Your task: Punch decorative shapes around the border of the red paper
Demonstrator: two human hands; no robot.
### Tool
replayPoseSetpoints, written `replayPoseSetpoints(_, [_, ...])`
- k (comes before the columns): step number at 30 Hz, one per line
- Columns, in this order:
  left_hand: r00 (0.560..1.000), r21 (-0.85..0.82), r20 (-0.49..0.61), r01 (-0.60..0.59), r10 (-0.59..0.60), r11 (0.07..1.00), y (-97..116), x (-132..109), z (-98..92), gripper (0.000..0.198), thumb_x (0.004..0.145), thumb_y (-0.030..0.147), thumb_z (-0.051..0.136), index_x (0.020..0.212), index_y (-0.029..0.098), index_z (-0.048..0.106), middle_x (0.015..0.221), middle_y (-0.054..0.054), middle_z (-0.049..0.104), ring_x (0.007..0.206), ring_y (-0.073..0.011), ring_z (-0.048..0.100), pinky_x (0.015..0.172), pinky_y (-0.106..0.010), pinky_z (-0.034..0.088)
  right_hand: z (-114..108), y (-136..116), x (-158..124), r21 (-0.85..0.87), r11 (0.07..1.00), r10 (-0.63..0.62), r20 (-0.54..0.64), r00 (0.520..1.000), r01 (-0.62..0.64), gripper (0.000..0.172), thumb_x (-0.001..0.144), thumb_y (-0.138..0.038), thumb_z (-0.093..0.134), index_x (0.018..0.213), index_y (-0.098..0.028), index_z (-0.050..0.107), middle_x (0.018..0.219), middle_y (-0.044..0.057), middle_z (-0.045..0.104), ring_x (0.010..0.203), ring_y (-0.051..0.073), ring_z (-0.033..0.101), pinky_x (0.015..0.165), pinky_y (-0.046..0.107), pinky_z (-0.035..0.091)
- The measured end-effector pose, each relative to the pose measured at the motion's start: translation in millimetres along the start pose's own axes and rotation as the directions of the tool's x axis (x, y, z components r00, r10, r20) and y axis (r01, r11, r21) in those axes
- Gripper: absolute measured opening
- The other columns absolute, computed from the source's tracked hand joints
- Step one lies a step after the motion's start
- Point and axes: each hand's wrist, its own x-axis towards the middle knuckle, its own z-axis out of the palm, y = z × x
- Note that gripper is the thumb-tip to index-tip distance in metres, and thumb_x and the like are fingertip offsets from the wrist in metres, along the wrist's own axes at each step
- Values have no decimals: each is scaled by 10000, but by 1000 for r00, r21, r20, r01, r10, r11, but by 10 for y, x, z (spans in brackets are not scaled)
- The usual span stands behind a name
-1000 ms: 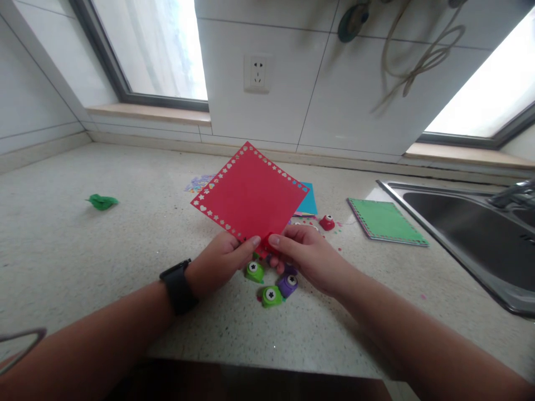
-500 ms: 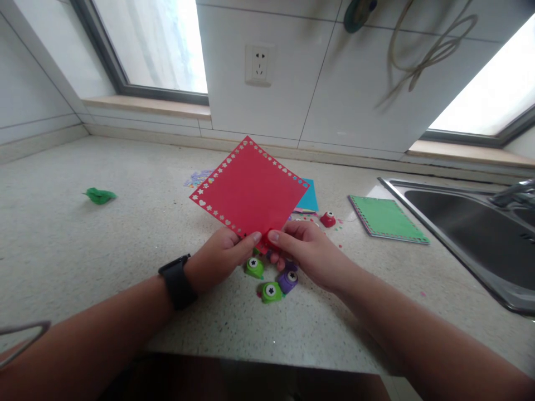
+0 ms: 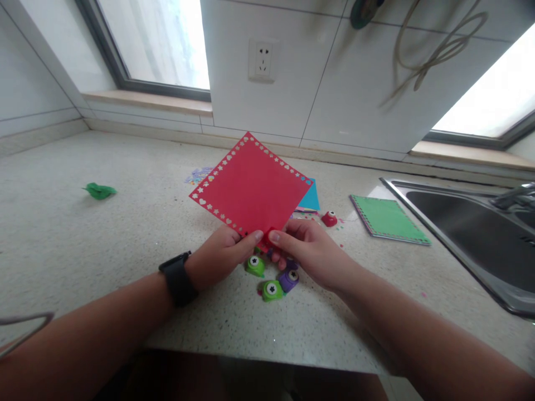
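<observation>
Left hand [image 3: 221, 253] pinching red paper [image 3: 251, 186], speckled counter [image 3: 83, 239], steel sink [image 3: 472, 234]

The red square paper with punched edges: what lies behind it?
Behind the red square paper, a blue sheet and patterned scraps stick out on the countertop. The paper hides the rest of them.
</observation>
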Motion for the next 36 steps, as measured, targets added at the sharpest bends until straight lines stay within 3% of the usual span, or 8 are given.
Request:
replayPoseSetpoints(5, [1000,13,-8,-7,7,1000,11,-12,2,429,1009,442,417,684,161,416,571,33,284,501,-79,246,472,-232,227,5,-8,-11,-31,999,-25,9,1000,25,416,867,-476,699,938,-77,608,701,33,587,553,71,532,513,195,440])
replayPoseSetpoints(11, [999,30,-46,-20,22,999,1,-19,6,422,1009,388,430,659,168,343,558,38,281,496,-74,261,492,-228,256,16,-3,-17,-58,997,-50,22,999,51,411,888,-482,675,940,-87,574,704,25,561,570,74,516,519,197,445])
replayPoseSetpoints(16, [998,-3,-45,-46,46,999,7,-13,10,386,1002,368,442,681,154,415,630,12,436,574,-80,393,584,-228,358,13,9,-20,-87,995,-53,18,998,54,396,886,-474,678,929,-98,561,695,28,559,561,87,516,503,209,443])
replayPoseSetpoints(21, [998,8,-44,-52,52,999,-26,-29,3,411,1011,357,418,653,169,346,546,44,301,499,-71,282,510,-234,284,13,10,-14,-56,997,-55,17,998,56,400,864,-460,710,940,-93,571,696,32,567,555,89,529,504,208,453])
replayPoseSetpoints(25, [996,-22,-84,20,-22,1000,-84,-48,-12,420,1005,408,436,668,165,375,555,43,318,498,-69,283,476,-231,258,-4,19,-18,-15,997,-79,40,996,79,432,835,-481,746,947,-92,595,720,40,593,574,86,562,532,200,477])
replayPoseSetpoints(30, [996,-82,-90,9,-16,997,-59,-41,-9,394,999,395,455,692,162,377,554,49,318,495,-63,279,469,-221,247,-93,36,-21,-2,996,-84,-25,996,84,431,862,-507,716,816,-110,554,680,56,623,544,107,585,520,216,471])
replayPoseSetpoints(33, [995,-137,-101,3,-17,991,-18,-33,-1,366,988,376,462,702,164,377,550,54,309,492,-62,267,468,-219,234,-187,35,-18,-57,991,-126,-107,986,121,423,871,-528,696,892,-111,632,709,48,613,566,114,567,513,234,457])
replayPoseSetpoints(36, [994,-131,-105,8,-21,991,-13,-38,-10,400,977,386,460,657,165,367,543,42,326,495,-63,286,481,-226,239,-319,21,-19,-158,974,-193,-197,961,163,424,885,-537,669,991,-128,703,712,30,582,550,76,461,483,209,359])
